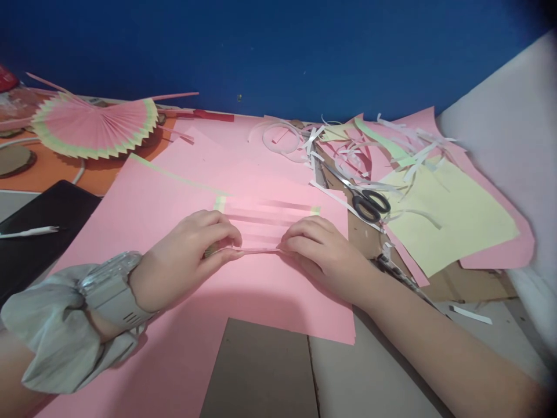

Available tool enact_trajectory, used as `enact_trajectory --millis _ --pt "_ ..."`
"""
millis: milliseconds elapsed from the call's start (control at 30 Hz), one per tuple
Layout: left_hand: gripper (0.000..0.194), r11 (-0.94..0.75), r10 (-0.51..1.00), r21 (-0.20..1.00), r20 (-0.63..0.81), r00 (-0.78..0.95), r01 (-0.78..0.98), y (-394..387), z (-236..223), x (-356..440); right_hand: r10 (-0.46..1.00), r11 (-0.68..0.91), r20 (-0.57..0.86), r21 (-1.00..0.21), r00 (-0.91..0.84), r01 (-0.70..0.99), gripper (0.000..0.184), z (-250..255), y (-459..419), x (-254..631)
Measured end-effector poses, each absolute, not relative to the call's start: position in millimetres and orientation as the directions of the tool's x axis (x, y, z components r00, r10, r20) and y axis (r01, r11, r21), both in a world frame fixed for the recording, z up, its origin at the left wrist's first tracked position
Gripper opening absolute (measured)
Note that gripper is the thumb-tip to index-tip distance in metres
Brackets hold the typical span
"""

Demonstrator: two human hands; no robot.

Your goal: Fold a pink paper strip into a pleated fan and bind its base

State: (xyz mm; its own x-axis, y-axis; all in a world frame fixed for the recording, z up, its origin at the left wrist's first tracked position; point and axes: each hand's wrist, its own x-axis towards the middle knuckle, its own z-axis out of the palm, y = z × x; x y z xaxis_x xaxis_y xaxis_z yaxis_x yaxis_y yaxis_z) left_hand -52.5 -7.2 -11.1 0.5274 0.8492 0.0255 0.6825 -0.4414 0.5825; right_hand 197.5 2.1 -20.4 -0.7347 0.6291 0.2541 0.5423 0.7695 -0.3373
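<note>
A pink paper strip, pleated crosswise and tipped with pale green and yellow at its far corners, lies between my hands. My left hand pinches its near folded edge on the left, thumb below and fingers curled over. At the right end of that same edge, my right hand grips with bent fingers; its thumb is mostly hidden. Beneath them spread large pink sheets. A watch and a fabric scrunchie are on my left wrist.
A finished pink, yellow and green paper fan rests at back left beside a dark flat object. Black-handled scissors lie right of my right hand, near white paper scraps and a yellow sheet. A blue wall stands behind.
</note>
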Motion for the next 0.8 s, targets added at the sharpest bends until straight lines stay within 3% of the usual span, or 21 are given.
enact_trajectory --millis 167,267,367,500,600,800 --pt "0.015 -0.456 0.849 0.57 0.049 0.525 0.684 -8.3 -11.1 -51.2 0.633 0.763 0.227 -0.342 -0.74 0.549 0.011 -21.1 2.0 197.1" --pt "0.015 -0.516 0.836 0.485 0.105 0.538 0.707 -10.5 -11.3 -50.4 0.626 0.773 0.244 -0.32 -0.741 0.547 0.012 -21.9 2.1 198.2" --pt "0.015 -0.552 0.833 0.378 0.211 0.511 0.743 -13.7 -10.3 -51.0 0.608 0.794 0.338 -0.271 -0.719 0.544 0.016 -21.6 1.8 200.7" --pt "0.021 -0.585 0.799 0.326 0.386 0.46 0.743 -15.7 -5.3 -54.6 0.562 0.807 0.541 -0.19 -0.626 0.56 0.024 -18.8 -0.9 204.9" --pt "0.019 -0.634 0.76 0.364 0.456 0.463 0.682 -14.8 -0.5 -57.5 0.52 0.808 0.633 -0.148 -0.573 0.57 0.028 -16.8 -3.6 206.5" --pt "0.013 -0.539 0.842 0.567 0.384 0.379 0.623 -14.2 2.6 -58.6 0.507 0.81 0.658 -0.145 -0.556 0.568 0.029 -15.6 -5.0 206.2"
